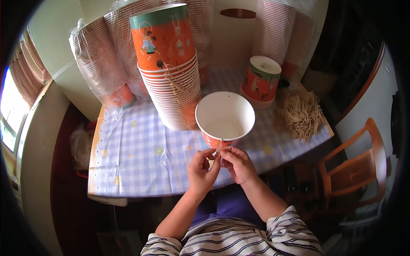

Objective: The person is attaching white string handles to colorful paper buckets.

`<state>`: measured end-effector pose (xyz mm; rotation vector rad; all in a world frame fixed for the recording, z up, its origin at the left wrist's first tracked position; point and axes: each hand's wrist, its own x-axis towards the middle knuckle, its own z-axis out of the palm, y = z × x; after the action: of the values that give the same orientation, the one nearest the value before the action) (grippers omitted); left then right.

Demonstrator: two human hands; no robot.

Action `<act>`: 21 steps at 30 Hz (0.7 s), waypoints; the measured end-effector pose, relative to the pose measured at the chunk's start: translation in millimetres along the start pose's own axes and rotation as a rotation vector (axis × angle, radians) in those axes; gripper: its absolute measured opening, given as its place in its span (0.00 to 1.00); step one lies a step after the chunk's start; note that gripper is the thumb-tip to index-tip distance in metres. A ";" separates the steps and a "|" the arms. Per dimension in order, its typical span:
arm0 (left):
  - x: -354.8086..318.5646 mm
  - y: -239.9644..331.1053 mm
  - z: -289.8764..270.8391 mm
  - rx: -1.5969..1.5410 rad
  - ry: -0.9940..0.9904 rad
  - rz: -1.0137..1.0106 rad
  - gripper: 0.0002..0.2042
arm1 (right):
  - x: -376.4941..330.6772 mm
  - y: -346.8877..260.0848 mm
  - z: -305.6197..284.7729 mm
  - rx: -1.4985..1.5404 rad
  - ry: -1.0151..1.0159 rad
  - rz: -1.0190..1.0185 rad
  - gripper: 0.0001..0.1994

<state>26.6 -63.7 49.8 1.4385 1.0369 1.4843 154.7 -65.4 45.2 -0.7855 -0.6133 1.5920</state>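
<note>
A paper bucket (pixel 225 113) with a white inside and an orange outside stands upright at the table's near edge, its mouth facing up. From the near side of its rim hangs a thin tan cord (pixel 221 146). My left hand (pixel 202 170) pinches the cord just below the rim. Close beside it, my right hand (pixel 240 165) also has its fingertips closed on the cord. The fingers hide the cord's end, so I cannot tell whether it is knotted.
Behind the bucket stands a tall stack of orange buckets (pixel 171 96), with cords draped down its side. A short stack (pixel 261 85) and a pile of tan cords (pixel 302 114) lie to the right. Plastic-wrapped stacks (pixel 96 59) line the back. A wooden chair (pixel 354 173) stands at right.
</note>
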 end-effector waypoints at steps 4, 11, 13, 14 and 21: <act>4.7 -4.0 -2.0 0.278 0.014 0.314 0.15 | 2.5 -1.2 0.9 -0.064 -0.008 -0.052 0.04; 6.1 3.3 -4.5 0.255 -0.006 0.279 0.11 | 3.7 -3.3 2.2 -0.076 -0.019 -0.081 0.04; 6.3 -2.8 -3.3 0.247 0.013 0.308 0.10 | 3.4 -3.0 0.4 -0.085 -0.011 -0.076 0.04; 5.9 -4.8 -2.8 0.239 0.032 0.331 0.10 | 2.9 -2.5 -0.3 -0.095 0.000 -0.066 0.03; 8.7 -4.0 -1.5 0.270 0.033 0.343 0.07 | 5.3 -4.1 -3.1 -0.145 -0.021 -0.085 0.03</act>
<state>24.8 -54.2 49.0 1.8624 1.0819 1.6576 159.3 -59.7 45.5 -0.8398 -0.7745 1.4919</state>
